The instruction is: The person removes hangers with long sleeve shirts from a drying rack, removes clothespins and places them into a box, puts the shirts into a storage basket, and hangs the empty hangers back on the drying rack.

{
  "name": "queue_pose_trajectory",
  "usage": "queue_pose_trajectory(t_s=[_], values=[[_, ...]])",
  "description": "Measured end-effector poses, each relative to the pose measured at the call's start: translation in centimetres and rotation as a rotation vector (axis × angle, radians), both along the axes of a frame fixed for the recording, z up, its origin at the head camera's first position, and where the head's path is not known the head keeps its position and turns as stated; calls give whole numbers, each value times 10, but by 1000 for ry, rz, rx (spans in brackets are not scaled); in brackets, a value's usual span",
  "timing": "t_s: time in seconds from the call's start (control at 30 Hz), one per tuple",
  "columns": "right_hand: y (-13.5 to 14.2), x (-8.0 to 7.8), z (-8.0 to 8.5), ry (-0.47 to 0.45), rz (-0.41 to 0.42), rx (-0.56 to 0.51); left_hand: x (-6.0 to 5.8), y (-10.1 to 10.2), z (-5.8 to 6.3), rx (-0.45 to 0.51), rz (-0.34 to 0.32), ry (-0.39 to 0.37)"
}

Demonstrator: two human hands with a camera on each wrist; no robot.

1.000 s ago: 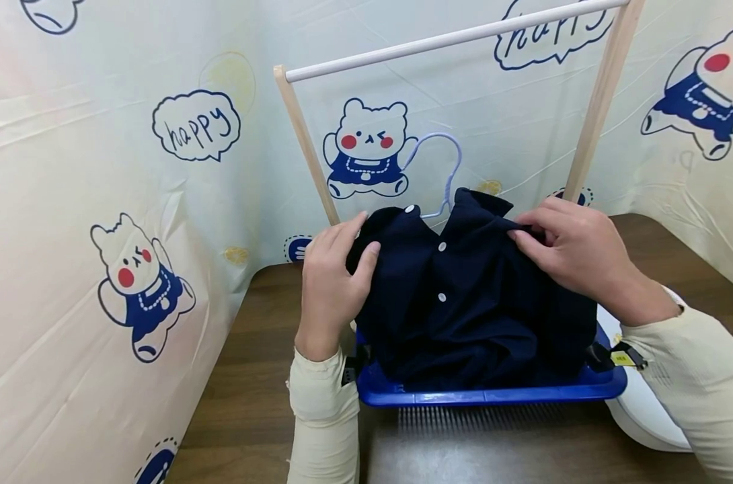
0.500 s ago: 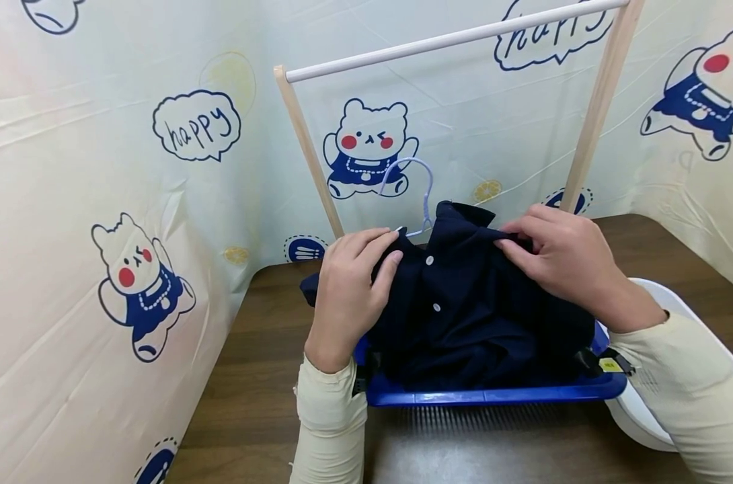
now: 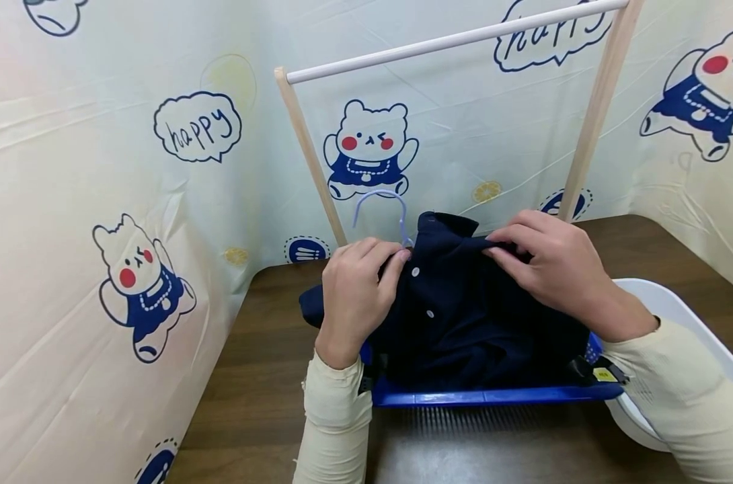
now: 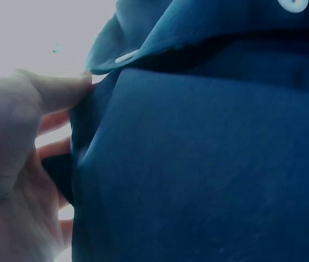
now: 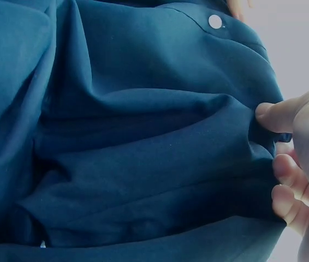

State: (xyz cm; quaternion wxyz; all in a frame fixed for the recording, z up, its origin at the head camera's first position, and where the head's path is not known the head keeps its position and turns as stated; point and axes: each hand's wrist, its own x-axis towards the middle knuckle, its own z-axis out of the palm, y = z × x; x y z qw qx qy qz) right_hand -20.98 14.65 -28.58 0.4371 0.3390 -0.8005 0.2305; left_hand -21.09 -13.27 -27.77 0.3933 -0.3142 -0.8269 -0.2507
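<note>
A dark navy shirt (image 3: 457, 323) with white buttons is held up by both hands, its lower part in a blue basket (image 3: 493, 396). From its neck opening rises the lilac hook of a hanger (image 3: 401, 214); the rest of the hanger is hidden by cloth. My left hand (image 3: 359, 292) pinches the shirt beside the collar, close to the base of the hook. In the left wrist view, the thumb presses the cloth edge near a button (image 4: 127, 56). My right hand (image 3: 551, 269) pinches the other shoulder between thumb and fingers. Loose folds (image 5: 160, 142) fill the right wrist view.
Behind the basket stands a rack with wooden posts and a white bar (image 3: 451, 44). A white tub (image 3: 651, 296) sits at the right, partly under the right forearm. All rest on a brown wooden table (image 3: 251, 376) before a printed curtain (image 3: 269, 134).
The hanger hook has moved left and down, tilting toward the left hand. My left hand has slid inward along the shirt to the neck; my right hand has shifted left, still pinching it.
</note>
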Motion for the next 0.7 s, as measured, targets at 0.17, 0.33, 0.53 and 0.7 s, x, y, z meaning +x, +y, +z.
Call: queue_pose_trajectory(t_s=[0.17, 0.33, 0.53, 0.7], values=[[6, 2, 0, -8, -22, -22, -2, 1, -1, 74, 45, 32], [11, 4, -1, -10, -31, -41, -4, 3, -3, 170, 77, 33], [14, 8, -1, -11, -27, -50, -3, 2, -5, 296, 32, -48], [17, 8, -1, -23, -30, -52, -1, -2, -2, 336, -118, -160]])
